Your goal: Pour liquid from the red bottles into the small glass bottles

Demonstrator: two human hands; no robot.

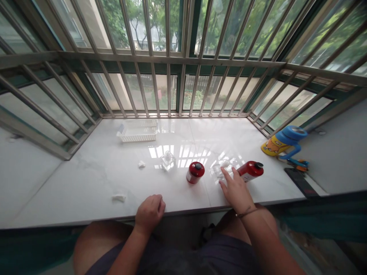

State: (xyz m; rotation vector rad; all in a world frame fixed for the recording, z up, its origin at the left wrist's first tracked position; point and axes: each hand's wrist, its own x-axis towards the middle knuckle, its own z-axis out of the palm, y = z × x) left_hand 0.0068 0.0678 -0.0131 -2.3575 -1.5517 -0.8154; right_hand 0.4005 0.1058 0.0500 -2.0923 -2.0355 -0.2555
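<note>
My left hand (150,212) rests on the front edge of the white ledge, curled into a loose fist with nothing seen in it. Over the ledge to the right, my right hand (237,191) has its fingers spread. Its fingertips reach a clear glass-like object (225,168); whether they touch it I cannot tell. Just beyond that hand stands a dark red bottle (251,170) with a black cap and pale label, partly covered by the fingers. A second dark red bottle (195,172) stands between my hands. Left of it is a small clear glass bottle (168,160).
A white perforated basket (139,131) sits at the back left. Two crumpled white scraps (141,164) lie on the ledge (86,172). At right are a blue and yellow drinking bottle (282,141) and a black phone-like slab (301,182). Metal bars (183,61) enclose the window.
</note>
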